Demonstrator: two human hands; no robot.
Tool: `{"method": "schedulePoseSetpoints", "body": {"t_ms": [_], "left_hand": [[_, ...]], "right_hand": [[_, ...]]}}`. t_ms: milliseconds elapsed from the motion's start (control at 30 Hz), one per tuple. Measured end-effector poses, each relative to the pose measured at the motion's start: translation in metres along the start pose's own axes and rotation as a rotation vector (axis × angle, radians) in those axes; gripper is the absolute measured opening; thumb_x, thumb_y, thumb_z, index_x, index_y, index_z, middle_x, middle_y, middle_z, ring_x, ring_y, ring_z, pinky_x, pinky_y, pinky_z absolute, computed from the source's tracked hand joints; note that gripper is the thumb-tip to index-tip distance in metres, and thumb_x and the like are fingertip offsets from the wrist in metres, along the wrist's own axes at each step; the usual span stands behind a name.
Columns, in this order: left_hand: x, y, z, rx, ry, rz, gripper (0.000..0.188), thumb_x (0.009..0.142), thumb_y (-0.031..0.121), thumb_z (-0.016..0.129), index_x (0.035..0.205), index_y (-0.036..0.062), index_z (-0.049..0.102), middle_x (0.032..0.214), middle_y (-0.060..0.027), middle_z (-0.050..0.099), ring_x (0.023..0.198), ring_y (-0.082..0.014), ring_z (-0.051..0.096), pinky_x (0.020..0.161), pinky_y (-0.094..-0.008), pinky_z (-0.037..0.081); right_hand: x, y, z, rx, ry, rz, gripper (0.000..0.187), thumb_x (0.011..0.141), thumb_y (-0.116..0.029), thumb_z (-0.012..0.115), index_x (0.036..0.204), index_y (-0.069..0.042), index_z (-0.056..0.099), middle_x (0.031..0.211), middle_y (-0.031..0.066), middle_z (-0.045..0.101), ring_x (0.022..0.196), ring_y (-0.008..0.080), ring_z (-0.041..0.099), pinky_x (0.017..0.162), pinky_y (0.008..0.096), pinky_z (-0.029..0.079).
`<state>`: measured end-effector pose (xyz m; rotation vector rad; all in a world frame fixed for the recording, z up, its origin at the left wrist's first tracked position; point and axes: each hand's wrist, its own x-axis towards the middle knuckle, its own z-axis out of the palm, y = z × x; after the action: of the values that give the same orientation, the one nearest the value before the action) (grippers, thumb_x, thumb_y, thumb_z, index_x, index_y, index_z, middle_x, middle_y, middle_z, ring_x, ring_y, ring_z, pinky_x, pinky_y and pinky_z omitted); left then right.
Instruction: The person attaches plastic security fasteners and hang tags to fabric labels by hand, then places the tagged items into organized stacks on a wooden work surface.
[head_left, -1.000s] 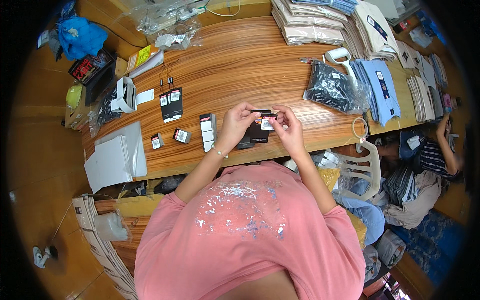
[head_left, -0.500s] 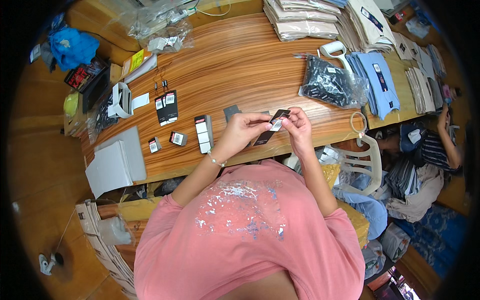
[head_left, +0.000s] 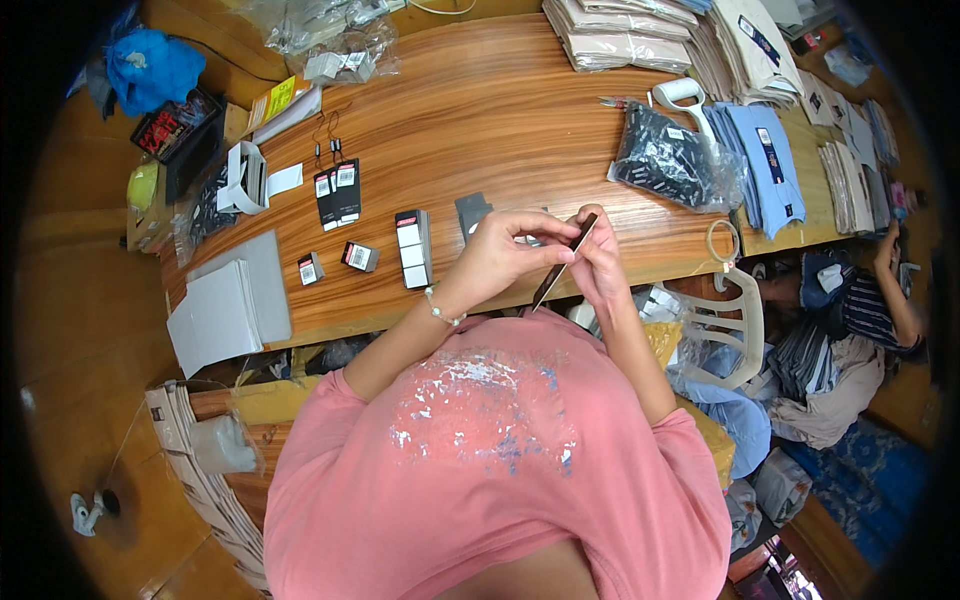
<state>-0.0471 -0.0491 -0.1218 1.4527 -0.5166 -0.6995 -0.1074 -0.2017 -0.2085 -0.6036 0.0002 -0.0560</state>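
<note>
A black hang tag (head_left: 548,283) is pinched between both my hands above the table's front edge, seen almost edge-on. My left hand (head_left: 508,248) grips its left side, closed with thumb and fingers. On its other side, my right hand (head_left: 599,262) closes round the upper end. Dark tags (head_left: 472,208) lie partly hidden behind my left hand. Left of it stands a long stack of labels (head_left: 412,250) with a red-topped white face. Two small label stacks (head_left: 360,256) (head_left: 310,268) sit farther left. Behind them, black tags with white stickers (head_left: 338,194) lie with looped strings.
White sheets (head_left: 215,320) lie at the table's left end, near a white box (head_left: 243,178). A bag of black items (head_left: 668,160), a tape dispenser (head_left: 682,95) and folded blue shirts (head_left: 765,165) are at right. A white chair (head_left: 742,325) stands there; a person (head_left: 880,305) is beyond.
The hang tag has turned from showing its stickered face to nearly edge-on. Both hands have shifted slightly with it, and the whole view has moved a little.
</note>
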Motion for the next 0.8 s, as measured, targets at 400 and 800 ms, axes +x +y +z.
{"method": "schedulePoseSetpoints", "body": {"t_ms": [400, 800], "left_hand": [[-0.003, -0.007, -0.005, 0.045, 0.106, 0.001, 0.023, 0.078, 0.005, 0.064, 0.099, -0.0030, 0.060, 0.097, -0.0091, 0.062, 0.089, -0.0126, 0.057, 0.077, -0.0250, 0.047], [0.022, -0.046, 0.014, 0.117, 0.104, -0.097, 0.017, 0.082, 0.006, 0.060, 0.094, -0.0053, 0.058, 0.084, -0.0066, 0.064, 0.077, -0.0076, 0.059, 0.066, -0.0201, 0.047]], "right_hand": [[-0.001, -0.003, 0.018, -0.258, 0.169, -0.050, 0.024, 0.080, -0.002, 0.059, 0.101, -0.007, 0.048, 0.087, 0.0053, 0.060, 0.078, 0.0104, 0.057, 0.067, 0.0227, 0.045], [-0.016, -0.022, -0.010, -0.618, 0.205, -0.065, 0.024, 0.079, -0.002, 0.061, 0.101, -0.003, 0.051, 0.081, -0.0008, 0.056, 0.073, 0.0059, 0.052, 0.066, 0.0189, 0.042]]}}
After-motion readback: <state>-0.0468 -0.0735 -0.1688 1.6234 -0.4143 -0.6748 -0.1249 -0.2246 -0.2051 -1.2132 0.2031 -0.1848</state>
